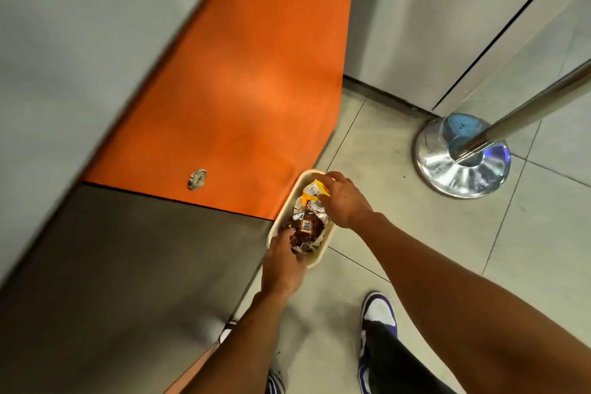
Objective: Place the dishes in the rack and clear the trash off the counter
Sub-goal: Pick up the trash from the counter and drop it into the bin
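Step in hand: trash clearing, judging by the load. A tray [319,256] full of wrappers is held between both hands above the floor tiles [415,233].

- Left hand [283,261]: at the tray's near end, fingers curled over the rim and gripping it, fingertips in among the wrappers.
- Right hand [340,198]: at the tray's far end, fingers curled round the rim, thumb apparently pressed on the yellow wrapper [313,190]. How firm the pinch is cannot be told.
- Load, inside the tray: the yellow wrapper at the far end, crumpled foil [315,211] in the middle, brown wrapper [305,229] with a barcode at the near end.
- Left of the tray: an orange panel [240,89], just beside its left rim. Right of the tray, well apart: a metal post base [460,163]. Near side of the tray: a shoe [379,313] on the tiles.

No bin, rack or counter is seen.

Next move, as judged: a bin has to be found, the tray kept level until then so the loose pile is not spilled, then tipped. The dish step is presumably left for after.
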`<act>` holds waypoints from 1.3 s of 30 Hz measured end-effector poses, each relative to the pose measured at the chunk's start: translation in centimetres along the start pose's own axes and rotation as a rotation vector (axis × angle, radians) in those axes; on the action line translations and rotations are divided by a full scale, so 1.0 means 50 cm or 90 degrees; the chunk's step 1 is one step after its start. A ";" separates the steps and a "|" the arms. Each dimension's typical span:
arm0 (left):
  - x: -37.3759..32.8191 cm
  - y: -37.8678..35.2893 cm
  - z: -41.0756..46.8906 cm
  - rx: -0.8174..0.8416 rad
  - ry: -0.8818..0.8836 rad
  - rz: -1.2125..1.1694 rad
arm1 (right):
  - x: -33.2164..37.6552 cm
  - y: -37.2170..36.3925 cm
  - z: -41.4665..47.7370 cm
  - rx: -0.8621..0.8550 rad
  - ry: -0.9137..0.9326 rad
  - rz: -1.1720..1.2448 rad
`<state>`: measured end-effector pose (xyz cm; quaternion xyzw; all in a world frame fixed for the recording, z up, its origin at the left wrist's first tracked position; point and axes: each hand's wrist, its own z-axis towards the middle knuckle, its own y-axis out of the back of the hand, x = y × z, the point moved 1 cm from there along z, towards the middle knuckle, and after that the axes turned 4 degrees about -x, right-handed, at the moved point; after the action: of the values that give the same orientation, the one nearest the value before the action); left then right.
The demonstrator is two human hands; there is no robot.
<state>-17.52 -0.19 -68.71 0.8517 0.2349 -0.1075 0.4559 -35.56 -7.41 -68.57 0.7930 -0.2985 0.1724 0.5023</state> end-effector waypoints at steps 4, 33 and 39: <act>-0.118 0.113 -0.123 -0.058 -0.029 -0.177 | 0.088 0.134 -0.112 -0.089 -0.096 0.284; -0.114 1.001 -0.805 -0.523 -0.123 -0.528 | 1.039 0.572 -0.653 0.049 0.386 0.297; 0.094 1.014 -0.875 -0.594 -0.031 -0.527 | 1.179 0.417 -0.692 0.158 0.438 0.232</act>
<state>10.43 13.38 -9.22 0.3987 0.5576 -0.1808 0.7053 -3.19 -0.58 -5.23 0.6777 -0.2256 0.5486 0.4346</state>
